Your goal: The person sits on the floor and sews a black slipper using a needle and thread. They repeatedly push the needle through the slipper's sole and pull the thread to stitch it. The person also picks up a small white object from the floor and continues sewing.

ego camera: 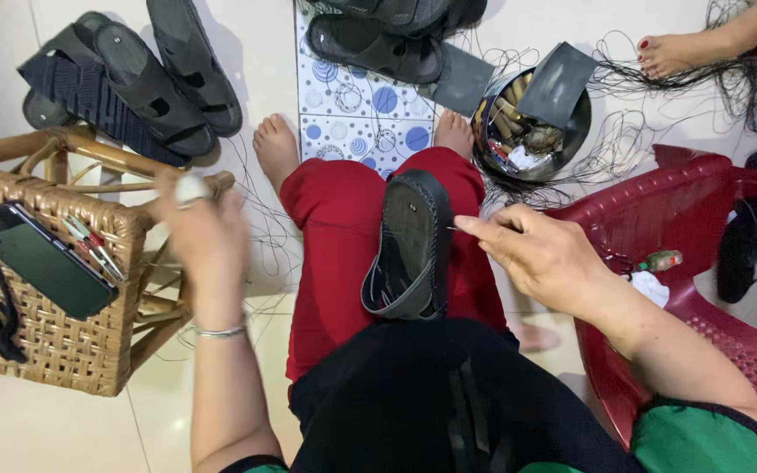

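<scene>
— Where is the black rubber sandal (413, 250) seen?

— It is propped sole-up on the red-trousered lap, its long axis running away from the body, toe end pointed toward the feet.

— And the hands?

— The right hand (541, 254) is held just beside the sole, its grip pinched shut on a thin black thread (466, 230). The left hand (199, 232) is raised and blurred; its grip cannot be told.

— Containers?

— A round steel bowl (532, 131) is filled with tools and scraps. A black phone (44, 261) is laid on the woven wicker stool (63, 342).
</scene>
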